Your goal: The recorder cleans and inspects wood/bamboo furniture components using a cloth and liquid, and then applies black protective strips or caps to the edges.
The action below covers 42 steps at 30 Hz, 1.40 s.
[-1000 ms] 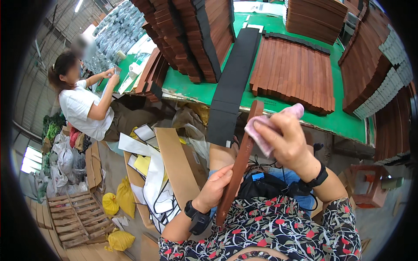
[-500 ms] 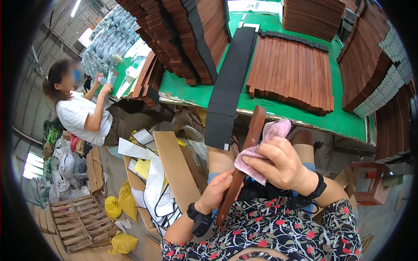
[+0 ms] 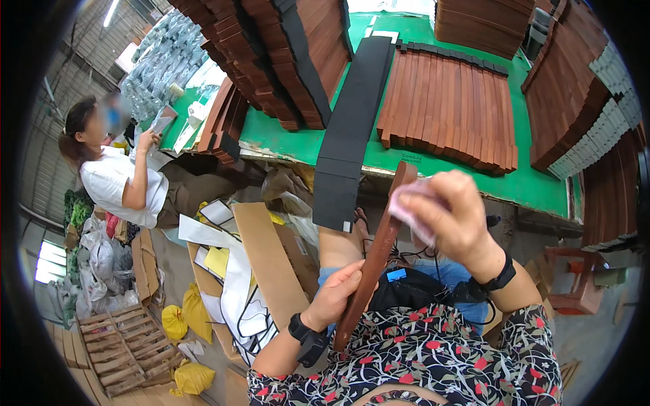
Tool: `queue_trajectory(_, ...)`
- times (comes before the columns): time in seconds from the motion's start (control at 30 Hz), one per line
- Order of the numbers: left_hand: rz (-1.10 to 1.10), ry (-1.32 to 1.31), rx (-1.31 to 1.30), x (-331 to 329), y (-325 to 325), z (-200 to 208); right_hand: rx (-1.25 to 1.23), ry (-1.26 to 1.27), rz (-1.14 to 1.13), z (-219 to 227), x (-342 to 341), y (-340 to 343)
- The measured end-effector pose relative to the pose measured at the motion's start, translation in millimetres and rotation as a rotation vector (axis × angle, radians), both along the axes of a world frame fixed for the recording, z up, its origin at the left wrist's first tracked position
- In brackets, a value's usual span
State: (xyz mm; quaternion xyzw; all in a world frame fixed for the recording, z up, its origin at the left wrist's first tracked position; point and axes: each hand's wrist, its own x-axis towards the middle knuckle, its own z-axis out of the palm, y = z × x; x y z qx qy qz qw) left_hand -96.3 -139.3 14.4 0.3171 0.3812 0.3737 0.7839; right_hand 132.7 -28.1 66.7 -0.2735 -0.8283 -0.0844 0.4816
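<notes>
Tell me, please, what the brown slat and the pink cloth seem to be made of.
The brown slat: probably wood, stained or painted reddish; its straight, solid edges and uneven colour suggest it.
The pink cloth: a soft, matt textile, as its limp drape suggests; blur hides the weave.

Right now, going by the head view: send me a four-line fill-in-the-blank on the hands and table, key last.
1. The right hand holds a cloth coloured ____.
2. Of the wooden strip's upper and lower halves, the left hand grips the ____ one.
3. The tabletop is coloured ____.
4. In the picture, the long black panel lies to the ____ of the flat row of brown strips.

Missing words: pink; lower; green; left.
</notes>
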Motion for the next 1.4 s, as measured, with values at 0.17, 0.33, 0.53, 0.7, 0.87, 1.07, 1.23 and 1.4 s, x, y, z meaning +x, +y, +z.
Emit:
queue_trajectory(0.17,0.014,-0.034,-0.003,0.1,4.4,-7.3,-0.076,-0.063,0.234,-7.1,-10.4,-17.9)
queue_trajectory(0.33,-0.097,-0.137,-0.033,-6.8,3.0,-8.5,-0.016,-0.035,0.117,-9.6,-4.1,-24.4)
queue_trajectory(0.53,-0.080,-0.099,-0.019,-4.7,7.6,-10.2,-0.048,-0.001,0.046,-7.7,0.9,-5.1)
queue_trajectory(0.7,-0.054,-0.063,-0.019,-2.0,6.8,-6.3,-0.095,-0.077,0.210,-6.0,-2.4,-37.9)
queue_trajectory(0.87,-0.041,-0.031,-0.015,7.3,10.6,9.7,-0.028,0.056,-0.071,-1.6,9.1,19.8)
queue_trajectory(1.07,-0.034,-0.070,-0.030,4.6,9.0,-0.8,-0.114,-0.075,0.265,-6.8,-3.2,-22.1)
queue_trajectory(1.23,-0.039,-0.133,-0.047,10.9,12.2,8.5,-0.117,0.077,-0.034,-1.2,12.6,17.3)
queue_trajectory(1.4,-0.020,-0.007,-0.031,6.8,6.5,4.3,-0.098,-0.089,0.278,-3.4,0.7,-17.6)
